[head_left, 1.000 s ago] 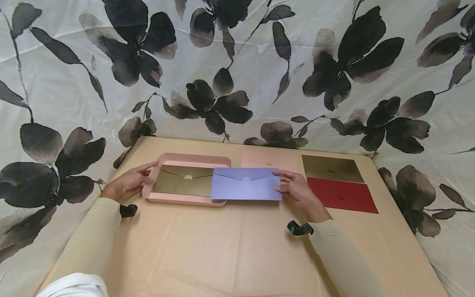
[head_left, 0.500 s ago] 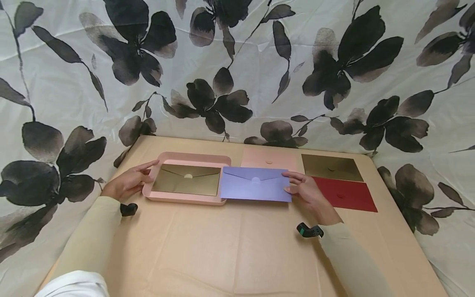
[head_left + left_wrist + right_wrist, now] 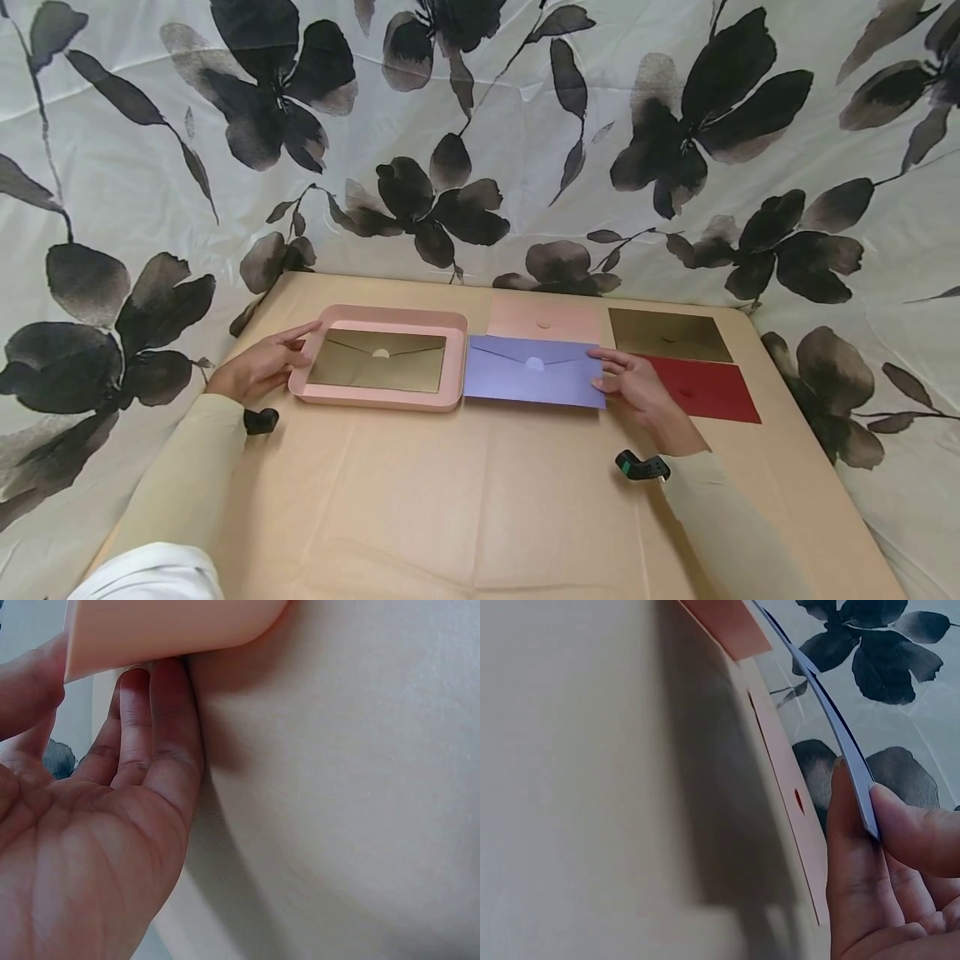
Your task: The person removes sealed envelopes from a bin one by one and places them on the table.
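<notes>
My right hand (image 3: 639, 393) pinches a lavender envelope (image 3: 528, 377) by its right edge, thumb on one face and fingers on the other. In the right wrist view the envelope (image 3: 847, 742) is raised over the table and casts a shadow. Its left edge is right beside the pink tray (image 3: 455, 358). My left hand (image 3: 262, 365) holds that tray at its left end. The left wrist view shows the left hand's (image 3: 112, 802) fingertips against the tray's wall (image 3: 172, 630). A gold envelope (image 3: 375, 371) with a round pale seal lies in the tray.
Behind the lavender envelope lies a pink envelope (image 3: 543, 315), partly covered in the head view. Another gold envelope (image 3: 667, 333) and a red envelope (image 3: 708, 392) lie at the right. A floral cloth (image 3: 555, 192) hangs behind the table (image 3: 420, 500).
My right hand has moved the lavender envelope to the right, from overlapping the tray to just past its right end. The tray's gold envelope now shows whole. My left hand has stayed put.
</notes>
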Demonstrator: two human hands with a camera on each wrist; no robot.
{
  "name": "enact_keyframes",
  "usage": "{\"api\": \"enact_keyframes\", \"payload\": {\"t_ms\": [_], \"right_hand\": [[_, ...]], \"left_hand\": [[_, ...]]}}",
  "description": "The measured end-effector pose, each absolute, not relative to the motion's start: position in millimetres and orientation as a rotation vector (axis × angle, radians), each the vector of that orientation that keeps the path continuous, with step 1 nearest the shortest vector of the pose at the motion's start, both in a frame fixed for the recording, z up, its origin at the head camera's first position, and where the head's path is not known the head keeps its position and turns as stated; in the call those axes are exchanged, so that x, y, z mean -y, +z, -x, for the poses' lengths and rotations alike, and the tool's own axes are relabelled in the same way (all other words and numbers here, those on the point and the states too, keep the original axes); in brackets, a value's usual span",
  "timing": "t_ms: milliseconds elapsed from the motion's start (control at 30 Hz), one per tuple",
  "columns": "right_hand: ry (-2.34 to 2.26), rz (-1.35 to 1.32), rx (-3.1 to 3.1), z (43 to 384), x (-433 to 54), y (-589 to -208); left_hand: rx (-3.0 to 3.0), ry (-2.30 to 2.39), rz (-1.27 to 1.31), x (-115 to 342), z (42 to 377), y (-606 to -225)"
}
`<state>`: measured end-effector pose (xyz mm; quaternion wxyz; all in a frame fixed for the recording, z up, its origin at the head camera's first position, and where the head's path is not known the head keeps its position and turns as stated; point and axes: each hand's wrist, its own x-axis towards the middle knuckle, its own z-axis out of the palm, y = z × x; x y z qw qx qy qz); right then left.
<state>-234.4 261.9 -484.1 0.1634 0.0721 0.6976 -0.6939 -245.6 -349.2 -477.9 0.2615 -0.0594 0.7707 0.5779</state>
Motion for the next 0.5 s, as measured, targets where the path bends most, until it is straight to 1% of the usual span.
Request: {"api": "enact_keyframes", "payload": {"t_ms": [500], "right_hand": [[-2.003, -0.203, -1.944, 232.5, -278.8, -494.8]], "left_hand": [[-2.142, 1.502, 0.182, 348.5, 245.3, -475.1]]}}
